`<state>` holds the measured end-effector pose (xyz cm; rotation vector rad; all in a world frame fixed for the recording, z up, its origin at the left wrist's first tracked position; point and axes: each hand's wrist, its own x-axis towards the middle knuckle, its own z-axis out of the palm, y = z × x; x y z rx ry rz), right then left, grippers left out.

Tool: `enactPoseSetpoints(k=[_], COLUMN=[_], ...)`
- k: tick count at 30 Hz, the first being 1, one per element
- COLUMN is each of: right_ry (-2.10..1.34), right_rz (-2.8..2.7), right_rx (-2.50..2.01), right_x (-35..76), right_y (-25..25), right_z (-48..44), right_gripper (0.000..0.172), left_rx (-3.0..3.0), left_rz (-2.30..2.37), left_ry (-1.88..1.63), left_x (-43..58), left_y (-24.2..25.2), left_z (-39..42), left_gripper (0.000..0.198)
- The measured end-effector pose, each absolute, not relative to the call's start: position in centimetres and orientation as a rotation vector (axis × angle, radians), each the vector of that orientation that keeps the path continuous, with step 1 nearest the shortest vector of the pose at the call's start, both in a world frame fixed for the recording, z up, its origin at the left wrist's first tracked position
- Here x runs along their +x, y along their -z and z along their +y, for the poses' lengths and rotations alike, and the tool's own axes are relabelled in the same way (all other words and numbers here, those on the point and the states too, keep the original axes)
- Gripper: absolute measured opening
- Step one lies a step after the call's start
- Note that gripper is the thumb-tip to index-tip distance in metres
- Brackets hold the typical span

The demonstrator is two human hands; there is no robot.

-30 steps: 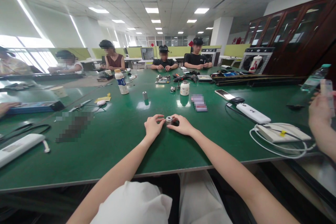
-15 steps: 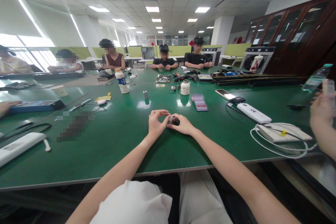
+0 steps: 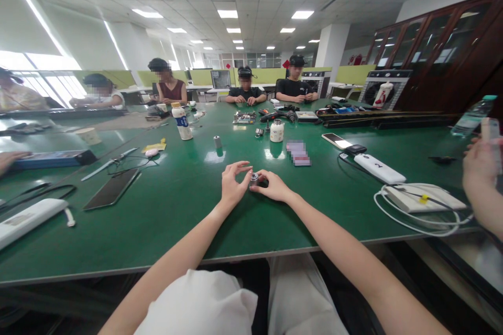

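Near the middle of the green table stands a small silvery metal cylinder, upright, with a round fitting on its top. My left hand curls around its left side, thumb against it and index finger arched above. From the right, my right hand pinches the lower side between thumb and fingers. Part of the cylinder is hidden by my fingers. A similar small grey cylinder stands alone farther back to the left.
A white jar and a bottle stand farther back. A dark phone lies left; a white power strip and a cabled white box lie right. A neighbour's hand is at far right. Several people sit across.
My left index finger has lifted slightly off the cylinder's top, so more of the top shows. My right hand keeps its grip.
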<state>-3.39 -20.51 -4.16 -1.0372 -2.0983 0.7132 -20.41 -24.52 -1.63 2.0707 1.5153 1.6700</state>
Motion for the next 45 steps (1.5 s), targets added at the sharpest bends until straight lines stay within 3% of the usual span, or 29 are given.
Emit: enactPoseSetpoints(k=[16, 26, 35, 45], right_ry=[-0.712, -0.708, -0.938, -1.004], right_rz=[-2.096, -2.097, -1.891, -1.863], right_rx=[-1.028, -1.016, -0.943, -0.926], right_x=[-3.4, -3.4, -3.5, -3.5], right_y=[4.1, 4.3, 4.2, 3.9], right_z=[-20.5, -20.5, -20.3, -20.2], right_gripper=[0.040, 0.041, 0.080, 0.070], left_rx=[2.087, 2.038, 1.964, 1.800], left_rz=[1.474, 1.498, 1.573, 1.863], left_ry=[-1.558, -1.644, -1.715, -1.467], left_x=[-20.3, -20.0, -20.5, -22.1], left_y=[1.9, 2.2, 2.2, 4.7], left_z=[-24.4, -24.2, -23.9, -22.1], left_gripper=[0.036, 0.029, 0.024, 0.020])
